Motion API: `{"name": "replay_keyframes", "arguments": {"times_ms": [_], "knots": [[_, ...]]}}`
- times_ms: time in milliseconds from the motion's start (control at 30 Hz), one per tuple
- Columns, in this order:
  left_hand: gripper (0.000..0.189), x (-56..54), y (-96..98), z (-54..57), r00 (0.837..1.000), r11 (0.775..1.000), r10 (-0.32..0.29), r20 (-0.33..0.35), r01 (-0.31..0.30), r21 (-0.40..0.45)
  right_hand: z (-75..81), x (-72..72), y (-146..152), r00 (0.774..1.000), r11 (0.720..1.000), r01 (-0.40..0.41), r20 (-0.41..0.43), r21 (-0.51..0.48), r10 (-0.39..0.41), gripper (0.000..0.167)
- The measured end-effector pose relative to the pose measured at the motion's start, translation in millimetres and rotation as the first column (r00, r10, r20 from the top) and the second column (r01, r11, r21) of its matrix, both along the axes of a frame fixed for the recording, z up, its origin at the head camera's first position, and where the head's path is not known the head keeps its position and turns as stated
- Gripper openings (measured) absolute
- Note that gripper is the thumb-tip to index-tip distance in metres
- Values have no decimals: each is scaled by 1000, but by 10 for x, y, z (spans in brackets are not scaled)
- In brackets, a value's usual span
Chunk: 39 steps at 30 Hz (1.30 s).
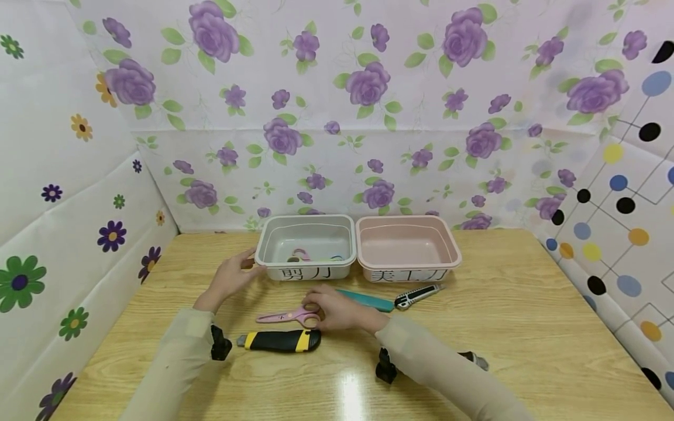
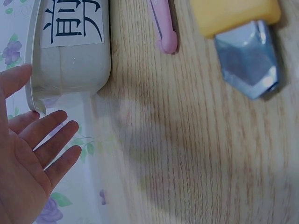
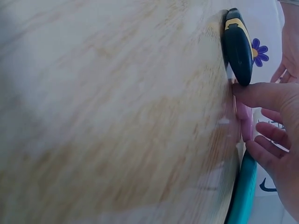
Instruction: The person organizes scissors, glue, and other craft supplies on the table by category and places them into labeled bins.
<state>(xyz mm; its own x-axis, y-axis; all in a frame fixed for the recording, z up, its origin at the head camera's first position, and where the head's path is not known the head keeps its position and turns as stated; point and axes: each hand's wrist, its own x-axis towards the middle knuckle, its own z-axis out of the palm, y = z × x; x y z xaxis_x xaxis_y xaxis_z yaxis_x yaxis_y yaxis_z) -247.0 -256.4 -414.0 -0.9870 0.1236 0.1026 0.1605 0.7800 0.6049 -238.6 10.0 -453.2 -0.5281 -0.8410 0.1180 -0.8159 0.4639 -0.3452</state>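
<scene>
My left hand [image 1: 230, 282] rests at the left corner of a grey plastic bin [image 1: 337, 272], its thumb and fingertips right at the rim and its fingers loosely extended. With its thumb and fingers on either side, my right hand [image 1: 337, 309] pinches the handle loops of pink scissors [image 1: 279, 317], which lie on the table, blades to the left. Just in front is a black-and-yellow utility knife [image 1: 279, 341]; its broad metal tip [image 2: 250, 58] looms large in the left wrist view. A teal long-handled item [image 1: 371, 301] extends from behind my right hand.
A pink bin [image 1: 408, 272] stands against the grey bin's right side, both labelled in front. Scissors with pink handles [image 1: 301, 254] lie inside the grey one. A silver-and-black utility knife [image 1: 418, 296] lies before the pink bin. Another knife [image 1: 478, 360] is partly hidden by my right sleeve.
</scene>
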Motion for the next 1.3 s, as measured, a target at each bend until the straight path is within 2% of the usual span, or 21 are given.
{"name": "replay_keyframes", "arguments": {"times_ms": [533,767,1000,1300], "knots": [[66,-18,-11,-17,1000,999,7,8,-7,42,26,-22,-53,999,998,-26,-29,57,28,47],[65,-24,-13,-39,1000,999,-1,-8,1,36,35,-26,-63,1000,994,-4,-17,106,6,50],[66,-19,-12,-46,1000,999,-2,-4,2,35,30,-32,-86,1000,998,17,-5,63,-17,43],[65,-6,-3,-26,1000,999,3,0,-3,46,100,-24,-77,996,994,65,-68,82,-60,47]]}}
